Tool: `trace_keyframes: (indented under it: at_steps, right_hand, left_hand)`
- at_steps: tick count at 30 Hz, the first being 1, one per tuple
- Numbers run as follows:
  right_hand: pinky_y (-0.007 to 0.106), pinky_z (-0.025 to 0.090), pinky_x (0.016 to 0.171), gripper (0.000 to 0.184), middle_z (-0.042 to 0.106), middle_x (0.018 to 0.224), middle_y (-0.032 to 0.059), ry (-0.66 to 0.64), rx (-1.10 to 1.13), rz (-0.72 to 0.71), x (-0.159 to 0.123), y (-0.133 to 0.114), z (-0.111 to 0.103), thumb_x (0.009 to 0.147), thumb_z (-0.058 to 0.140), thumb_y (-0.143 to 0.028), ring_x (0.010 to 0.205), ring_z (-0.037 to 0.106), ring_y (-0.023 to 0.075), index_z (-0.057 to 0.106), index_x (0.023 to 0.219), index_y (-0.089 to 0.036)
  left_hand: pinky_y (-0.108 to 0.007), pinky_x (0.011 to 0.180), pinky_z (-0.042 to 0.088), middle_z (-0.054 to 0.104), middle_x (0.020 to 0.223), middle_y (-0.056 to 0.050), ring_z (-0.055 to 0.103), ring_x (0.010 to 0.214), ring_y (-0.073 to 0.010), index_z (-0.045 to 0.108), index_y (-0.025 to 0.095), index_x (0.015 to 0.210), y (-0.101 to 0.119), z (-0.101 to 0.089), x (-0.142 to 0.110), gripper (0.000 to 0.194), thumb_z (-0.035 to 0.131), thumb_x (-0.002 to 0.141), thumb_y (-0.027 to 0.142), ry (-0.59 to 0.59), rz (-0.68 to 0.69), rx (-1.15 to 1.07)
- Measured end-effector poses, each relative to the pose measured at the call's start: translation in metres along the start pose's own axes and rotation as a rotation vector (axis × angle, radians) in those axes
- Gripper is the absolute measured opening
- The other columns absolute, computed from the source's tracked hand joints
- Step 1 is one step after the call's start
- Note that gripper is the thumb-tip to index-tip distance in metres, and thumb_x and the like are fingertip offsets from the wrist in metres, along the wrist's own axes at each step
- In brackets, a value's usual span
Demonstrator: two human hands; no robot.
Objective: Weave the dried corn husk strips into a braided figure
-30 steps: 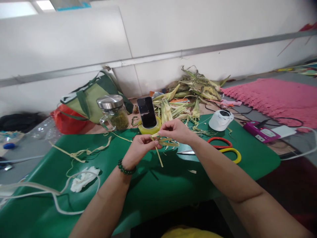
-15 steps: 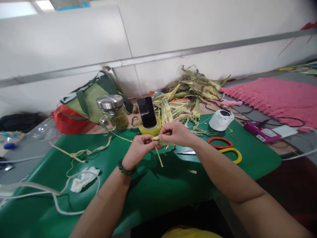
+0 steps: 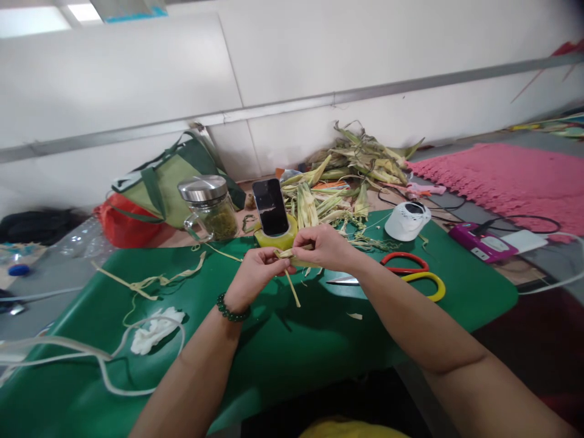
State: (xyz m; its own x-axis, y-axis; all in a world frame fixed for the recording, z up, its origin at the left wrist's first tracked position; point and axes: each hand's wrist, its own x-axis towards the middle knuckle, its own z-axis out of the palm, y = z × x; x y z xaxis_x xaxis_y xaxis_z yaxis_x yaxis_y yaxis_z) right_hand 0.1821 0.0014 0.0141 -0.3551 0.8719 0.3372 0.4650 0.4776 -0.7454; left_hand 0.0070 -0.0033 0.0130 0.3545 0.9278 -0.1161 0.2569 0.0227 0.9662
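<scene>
Between my two hands is a pale strip of corn husk [image 3: 292, 288], one end hanging below the fingers. My left hand [image 3: 260, 271], with a green bead bracelet on the wrist, pinches it between thumb and fingers. My right hand [image 3: 322, 245] grips the husk from the other side, fingertips close to the left thumb. Just behind the hands, a phone [image 3: 270, 207] leans upright in a roll of yellow tape [image 3: 274, 238]. Scissors [image 3: 424, 285] with one red and one yellow handle lie partly under my right forearm.
A pile of corn husks [image 3: 360, 155] is heaped at the back. On the green table cover [image 3: 296, 347] lie a white tissue [image 3: 156, 331], loose husk strips [image 3: 155, 281] and a white spool [image 3: 407, 222]. A glass mug [image 3: 219, 213], a green bag [image 3: 171, 185] and a magenta power strip [image 3: 486, 242] stand around.
My right hand has shifted very slightly, its fingers still on the husk. My left hand and the things on the table look the same.
</scene>
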Motion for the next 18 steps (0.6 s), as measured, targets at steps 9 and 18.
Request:
trace_keyframes:
  at_steps: [9,18]
  right_hand:
    - [0.019,0.027,0.048,0.017,0.053,0.055,-0.0022,0.031,0.054,0.005,0.001,0.0033,0.0059,0.072,0.06,-0.026,0.05,0.041,0.0064,0.059,0.06,-0.013]
    - [0.019,0.029,0.05,0.011,0.056,0.054,-0.0017,-0.02,-0.058,0.016,0.0015,0.001,0.0044,0.071,0.058,-0.017,0.051,0.044,0.0064,0.063,0.063,-0.012]
  left_hand:
    - [-0.026,0.064,0.05,0.071,0.066,-0.005,0.066,0.068,-0.0189,0.066,0.014,0.069,-0.0019,-0.0003,0.001,0.025,0.072,0.061,0.037,0.006,0.003,-0.012]
    - [-0.023,0.056,0.046,0.07,0.062,-0.005,0.064,0.061,-0.0162,0.066,0.013,0.067,-0.0054,0.0005,0.0017,0.019,0.068,0.064,0.031,0.017,0.048,0.058]
